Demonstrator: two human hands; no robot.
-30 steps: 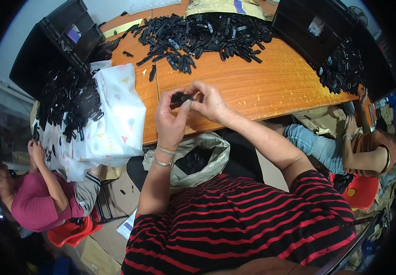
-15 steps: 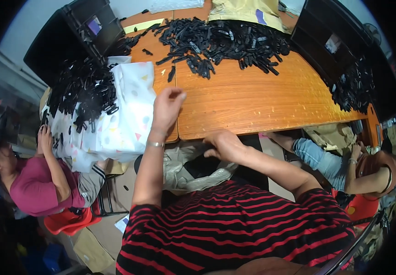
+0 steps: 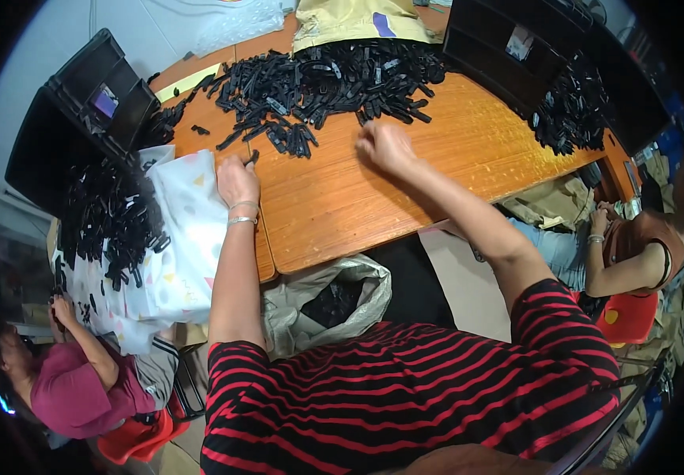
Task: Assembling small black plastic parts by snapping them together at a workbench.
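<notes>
A loose pile of small, narrow black plastic pieces [image 3: 334, 83] spreads over the far part of the orange-brown wooden table [image 3: 342, 198]. Left of it, at the table seam, my left hand [image 3: 237, 182] is closed, with a single black plastic piece [image 3: 253, 157] at its fingertips. My right hand [image 3: 389, 149] reaches to the near edge of the pile with its fingers curled in. What those fingers hold, if anything, is too small to make out. Below the table edge, a whitish woven sack [image 3: 369, 289] stands open in front of me with dark pieces inside.
A patterned white cloth [image 3: 191, 229] carries another black heap [image 3: 112, 214] beside a tipped black crate [image 3: 92, 103]. More pieces spill from a black crate [image 3: 508, 55] at right. A yellowish sack [image 3: 358, 20] lies behind the pile. Seated co-workers [image 3: 73, 388] are at both sides.
My view has shifted. My right hand has moved from the table's front edge forward to the pile. My left hand has reached the lone black piece by the seam.
</notes>
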